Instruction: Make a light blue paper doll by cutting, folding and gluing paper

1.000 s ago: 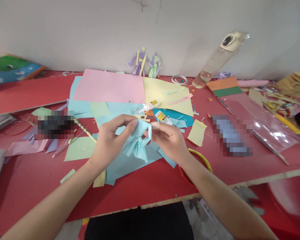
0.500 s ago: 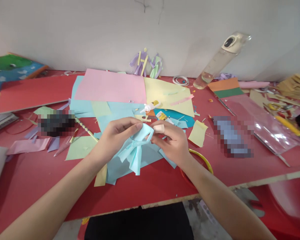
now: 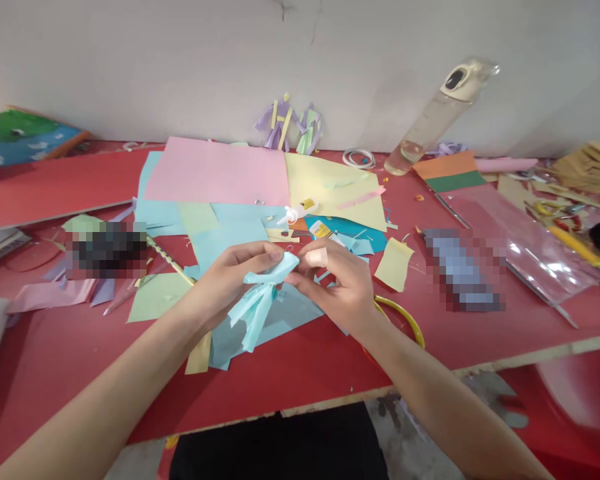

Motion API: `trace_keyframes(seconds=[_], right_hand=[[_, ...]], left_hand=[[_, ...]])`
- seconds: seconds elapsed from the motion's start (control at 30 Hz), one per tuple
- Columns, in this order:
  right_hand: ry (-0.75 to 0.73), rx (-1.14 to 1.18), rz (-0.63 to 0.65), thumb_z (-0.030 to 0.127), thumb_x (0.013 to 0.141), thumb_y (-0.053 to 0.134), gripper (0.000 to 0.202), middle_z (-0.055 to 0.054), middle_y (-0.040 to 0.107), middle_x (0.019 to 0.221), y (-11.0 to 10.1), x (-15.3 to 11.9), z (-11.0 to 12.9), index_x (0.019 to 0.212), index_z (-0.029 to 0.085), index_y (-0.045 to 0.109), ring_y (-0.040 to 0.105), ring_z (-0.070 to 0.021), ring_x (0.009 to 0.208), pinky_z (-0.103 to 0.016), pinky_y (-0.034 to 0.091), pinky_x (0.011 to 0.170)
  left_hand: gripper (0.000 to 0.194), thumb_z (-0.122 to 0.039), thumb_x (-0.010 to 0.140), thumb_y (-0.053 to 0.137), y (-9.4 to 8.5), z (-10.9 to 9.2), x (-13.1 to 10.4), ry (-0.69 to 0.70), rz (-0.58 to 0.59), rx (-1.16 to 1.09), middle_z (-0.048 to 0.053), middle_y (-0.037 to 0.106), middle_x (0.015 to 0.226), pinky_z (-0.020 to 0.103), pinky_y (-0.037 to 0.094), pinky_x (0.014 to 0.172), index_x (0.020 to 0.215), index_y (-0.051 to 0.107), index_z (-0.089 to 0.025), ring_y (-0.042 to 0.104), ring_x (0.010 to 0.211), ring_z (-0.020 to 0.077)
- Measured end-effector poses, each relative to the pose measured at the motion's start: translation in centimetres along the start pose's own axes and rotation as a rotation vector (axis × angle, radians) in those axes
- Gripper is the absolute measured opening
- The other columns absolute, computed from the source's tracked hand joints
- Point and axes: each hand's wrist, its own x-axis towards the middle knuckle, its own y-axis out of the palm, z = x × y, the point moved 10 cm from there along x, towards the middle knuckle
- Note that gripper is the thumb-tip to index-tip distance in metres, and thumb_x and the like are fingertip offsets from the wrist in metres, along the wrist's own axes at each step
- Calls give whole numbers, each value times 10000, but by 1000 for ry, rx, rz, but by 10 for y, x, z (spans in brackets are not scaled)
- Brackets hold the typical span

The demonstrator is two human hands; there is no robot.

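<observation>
Blue paper [image 3: 260, 308] is pinched in the left hand [image 3: 233, 272], its long tails pointing to seven o'clock. The right hand [image 3: 343, 283] curls close by at three o'clock; I can't tell if it grips.

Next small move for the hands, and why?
I'd probably pinch the right end of the light-blue folded paper piece with the right hand: its fingers sit right by that end, while the left hand holds the upper part and the tails hang below, unsupported.

The dark object [image 3: 107, 250] and bluish object [image 3: 463, 270] are pixelated, the painting [image 3: 23, 141] cut off.
</observation>
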Motion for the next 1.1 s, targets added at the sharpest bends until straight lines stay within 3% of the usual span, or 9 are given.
trace_keyframes(seconds=[0.1,0.2,0.33,0.67,0.97,1.1], right_hand=[[102,24,-82,227,796,769,217,-3,603,844,-7,-2,-9,923,233,593,609,-115,683,-223,540,529],[62,-24,-74,222,832,732,237,-46,627,967,-7,-2,-4,1048,243,638,634,-127,727,-236,564,531],[8,-66,-44,209,863,693,178,-54,657,976,-5,-2,2,1039,240,680,650,-123,717,-237,592,549],[171,48,-20,189,861,684,195,-26,695,932,0,-5,-14,1049,235,659,688,-121,718,-226,599,567],[176,35,17,152,825,702,169,-12,706,931,2,-9,-19,966,237,664,676,-113,685,-266,610,672],[142,71,30,94,860,631,246,-15,708,986,2,-10,-18,1036,258,680,680,-120,755,-257,592,677]], left_hand=[[213,-340,872,675,-2,-4,0,28,-16,22,-16,588,663,154,401,568,761,680,-159,527,609,68],[206,-340,872,672,-1,-7,0,42,-14,48,-12,599,676,162,411,595,769,685,-163,540,630,75],[215,-362,877,667,-3,-8,0,52,-44,91,-11,602,692,174,414,605,789,686,-166,543,643,82],[200,-363,913,626,-12,-23,-3,210,-145,270,-28,632,751,161,410,633,830,717,-205,533,691,71],[245,-397,931,581,-12,-26,-4,190,-103,465,-32,585,715,194,373,584,814,682,-205,475,639,82],[227,-359,951,550,-10,-44,-11,318,-140,646,-26,612,759,200,386,592,837,667,-201,505,664,89]])
